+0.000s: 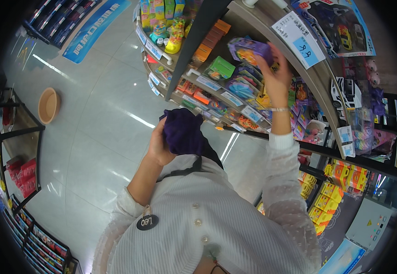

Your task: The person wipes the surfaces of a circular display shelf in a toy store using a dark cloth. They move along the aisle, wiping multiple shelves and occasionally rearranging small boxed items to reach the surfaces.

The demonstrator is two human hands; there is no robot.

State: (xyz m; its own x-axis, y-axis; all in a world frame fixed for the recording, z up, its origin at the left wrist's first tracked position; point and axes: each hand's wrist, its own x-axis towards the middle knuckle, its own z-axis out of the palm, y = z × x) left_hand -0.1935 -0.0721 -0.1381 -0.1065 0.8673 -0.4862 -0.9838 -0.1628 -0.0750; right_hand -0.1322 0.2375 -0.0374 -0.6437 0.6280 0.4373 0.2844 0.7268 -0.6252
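Note:
A bunched dark purple cloth [184, 133] sits in my left hand [158, 147], held in front of my waist. My right hand [278, 77] reaches in over a shelf, with thumb and fingers around the right end of a purple toy box [251, 50]. That box is tilted and shows orange on its front. Close beneath it stand flat toy packs [243, 84] in purple and blue. A green box [221, 67] lies to their left on the same shelf.
A dark upright post [198, 37] divides the shelving. Overhanging my right hand is a shelf edge [308, 68] with a large price card [299, 39]. Candy toys [174, 37] fill the rounded end shelf. On the tiled floor stands a tan tub [49, 105].

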